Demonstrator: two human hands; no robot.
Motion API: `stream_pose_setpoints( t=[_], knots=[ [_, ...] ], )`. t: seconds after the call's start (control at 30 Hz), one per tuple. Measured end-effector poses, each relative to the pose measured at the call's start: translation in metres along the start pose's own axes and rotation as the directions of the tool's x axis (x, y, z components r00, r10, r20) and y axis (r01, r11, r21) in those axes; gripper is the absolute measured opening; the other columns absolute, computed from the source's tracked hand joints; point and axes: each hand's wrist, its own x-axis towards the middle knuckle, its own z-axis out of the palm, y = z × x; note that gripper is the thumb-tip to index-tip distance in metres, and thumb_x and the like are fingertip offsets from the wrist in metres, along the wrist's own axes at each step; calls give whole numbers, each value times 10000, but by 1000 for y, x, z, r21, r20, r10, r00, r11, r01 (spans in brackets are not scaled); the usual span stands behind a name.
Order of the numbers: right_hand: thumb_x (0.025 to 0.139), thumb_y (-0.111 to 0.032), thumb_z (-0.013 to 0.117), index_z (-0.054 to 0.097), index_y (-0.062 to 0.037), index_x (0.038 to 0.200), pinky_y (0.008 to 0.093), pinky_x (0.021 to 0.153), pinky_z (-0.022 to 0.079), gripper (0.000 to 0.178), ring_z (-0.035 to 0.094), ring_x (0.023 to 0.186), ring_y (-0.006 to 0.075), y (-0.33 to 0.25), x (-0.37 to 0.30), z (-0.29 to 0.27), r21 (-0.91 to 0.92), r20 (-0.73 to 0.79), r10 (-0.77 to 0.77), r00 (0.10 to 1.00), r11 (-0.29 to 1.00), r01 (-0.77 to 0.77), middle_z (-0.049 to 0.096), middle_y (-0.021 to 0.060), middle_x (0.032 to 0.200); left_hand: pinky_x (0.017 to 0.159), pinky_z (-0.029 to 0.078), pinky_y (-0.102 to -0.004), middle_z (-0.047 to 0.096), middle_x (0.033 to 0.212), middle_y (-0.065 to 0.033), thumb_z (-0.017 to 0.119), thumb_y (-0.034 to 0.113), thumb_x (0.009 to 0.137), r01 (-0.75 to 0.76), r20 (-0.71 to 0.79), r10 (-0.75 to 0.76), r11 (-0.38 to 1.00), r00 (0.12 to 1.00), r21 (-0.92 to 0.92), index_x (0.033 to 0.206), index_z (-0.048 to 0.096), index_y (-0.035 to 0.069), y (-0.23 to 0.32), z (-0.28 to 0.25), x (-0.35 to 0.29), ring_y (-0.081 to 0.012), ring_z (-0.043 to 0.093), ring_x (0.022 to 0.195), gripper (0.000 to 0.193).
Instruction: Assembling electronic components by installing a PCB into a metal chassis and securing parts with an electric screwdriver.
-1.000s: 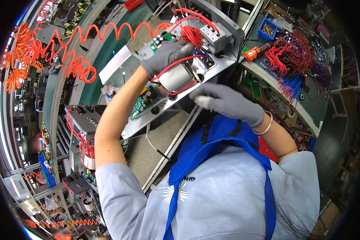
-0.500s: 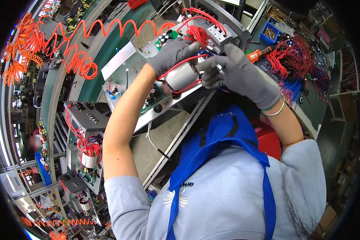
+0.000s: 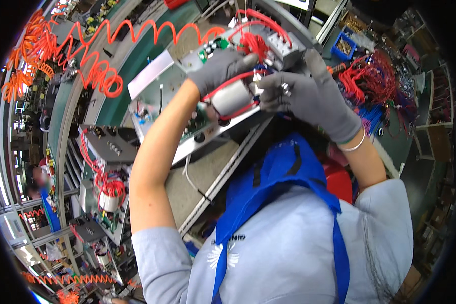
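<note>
An open grey metal chassis holding a green circuit board and red wiring lies tilted on the bench in front of me. My left hand, in a grey glove, rests on the parts above a white cylindrical component looped by a red wire. My right hand, also gloved, meets it from the right, fingers pinched on a small metal part beside the cylinder. A bundle of red wires rises behind both hands.
Orange coiled hoses hang at the upper left. A second open chassis with red wires stands at the left. A blue parts bin and hanging red and blue wire bundles are at the right. A green conveyor strip runs behind.
My right hand rose from lower right up to the white cylinder, closing in beside my left hand. The left hand stayed on the chassis parts.
</note>
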Motion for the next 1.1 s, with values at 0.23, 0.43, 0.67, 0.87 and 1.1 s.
stream_pose_setpoints(
  t=[0.23, 0.43, 0.67, 0.87, 1.1],
  knots=[
    [958, -695, 117, 538, -52, 1259, 377, 873, 490, 825, 636, 880, 231, -11, 4, -7, -407, 143, 54, 988, 913, 9, 671, 173, 1031, 731, 445, -474, 619, 802, -187, 256, 660, 954, -15, -35, 16, 999, 999, 34, 849, 686, 56, -17, 4, 7, -381, 591, 804, 748],
    [988, -641, 213, 562, -6, 1225, 380, 943, 465, 763, 630, 936, 226, 26, 6, 8, 316, 112, 433, 894, 838, -445, 670, 166, 1026, 697, 450, -466, 601, 817, -183, 360, 461, 1010, -226, -91, 242, 961, 966, 159, 1095, 588, 160, -27, 11, 1, -381, 598, 770, 387],
    [987, -631, 275, 547, 26, 1239, 375, 924, 486, 754, 624, 957, 204, 41, -9, 20, 622, 176, 542, 822, 585, -520, 669, 131, 995, 790, 426, -467, 614, 844, -206, 316, 590, 973, 33, -11, -33, 999, 999, -33, 784, 628, 18, 3, 2, 2, -393, 583, 853, 678],
    [998, -584, 314, 574, -17, 1244, 345, 912, 488, 670, 612, 995, 198, 45, -10, 27, 409, 74, 465, 882, 793, -452, 664, 132, 1004, 727, 453, -469, 627, 871, -220, 350, 572, 968, 8, 0, -8, 1000, 1000, -27, 822, 661, 9, 9, -3, 5, -395, 595, 824, 660],
    [999, -604, 288, 644, 35, 1086, 340, 861, 482, 736, 631, 937, 172, -4, -5, 15, 721, 2, 270, 963, 667, -188, 656, 118, 958, 744, 442, -449, 591, 798, -189, 374, 427, 1003, 39, 43, -38, 999, 998, -23, 970, 604, 60, 11, -5, 2, -369, 588, 842, 434]
  ],
)
